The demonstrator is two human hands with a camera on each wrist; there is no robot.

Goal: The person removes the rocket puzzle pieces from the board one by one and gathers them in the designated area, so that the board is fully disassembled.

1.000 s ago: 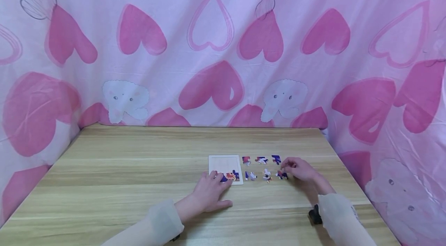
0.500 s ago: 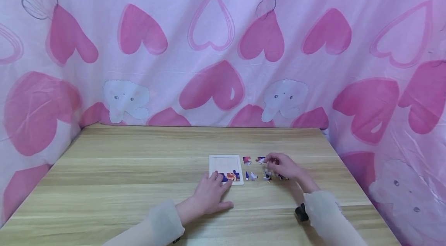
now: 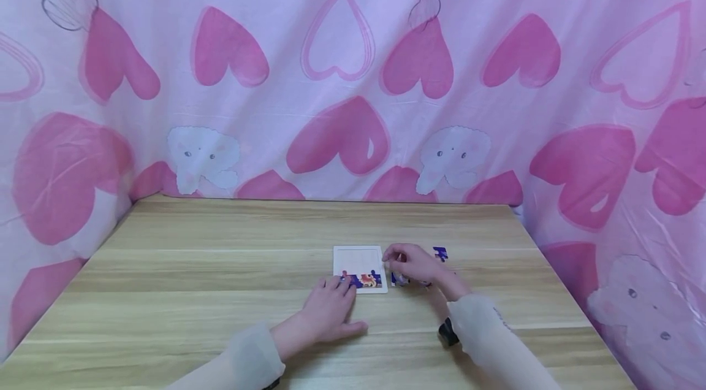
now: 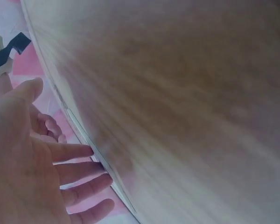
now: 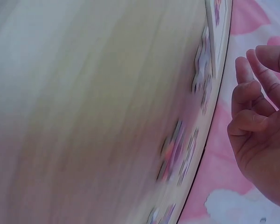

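Observation:
My left hand (image 3: 331, 307) rests at the lower left of a white puzzle tray (image 3: 358, 255), fingers stretched over its near edge. A bottom row of assembled puzzle pieces (image 3: 365, 281) lies in the tray, its left end partly under my fingertips. In the left wrist view the fingers of my left hand (image 4: 51, 168) are spread and straight at the tray's edge. Just right of the tray hovers my right hand (image 3: 413, 261), over loose jigsaw pieces (image 3: 400, 280) that it partly hides. The right wrist view shows that right hand (image 5: 263, 112) loosely bent, with nothing visible between its fingers.
A dark purple puzzle piece (image 3: 440, 253) lies uncovered beyond my right hand. More loose pieces (image 5: 172, 154) lie on the wooden table (image 3: 220, 267). A pink heart-patterned curtain (image 3: 331, 71) stands behind the table's far edge.
My right hand has moved left, from beside the rightmost loose pieces to the ones next to the tray. The left hand has stayed at the tray, its fingers shifting slightly left.

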